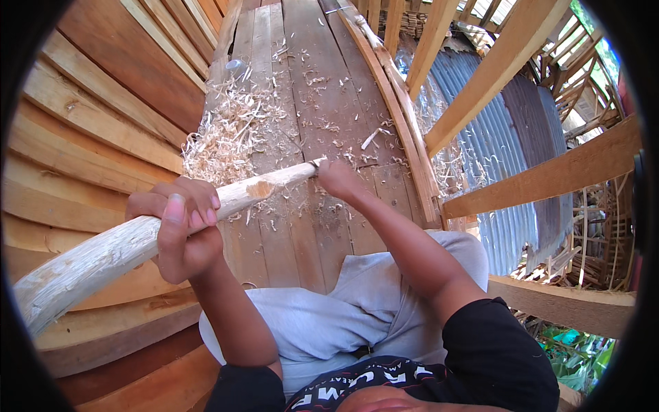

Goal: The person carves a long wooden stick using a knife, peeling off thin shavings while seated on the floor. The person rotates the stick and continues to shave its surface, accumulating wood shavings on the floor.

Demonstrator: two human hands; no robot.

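Observation:
A pale wooden pole [137,237], stripped of bark, slants from the lower left up to the middle of the view. My left hand [189,220] is wrapped round it, thumb on top. A yellowish patch with a knot marks the wood further along. At the far, thinner end my right hand [336,180] is closed in a fist. A small dark sliver [316,163] shows between that fist and the pole, perhaps a blade edge; the fingers hide the rest. Whether the fist holds the pole or a tool cannot be seen.
Curled wood shavings [230,130] are heaped on the plank floor [329,89], against the board wall [89,130] on the left. A small clear cup-like object [235,67] lies beyond. Wooden railing posts [494,69] stand on the right, with corrugated metal sheets [498,144] outside.

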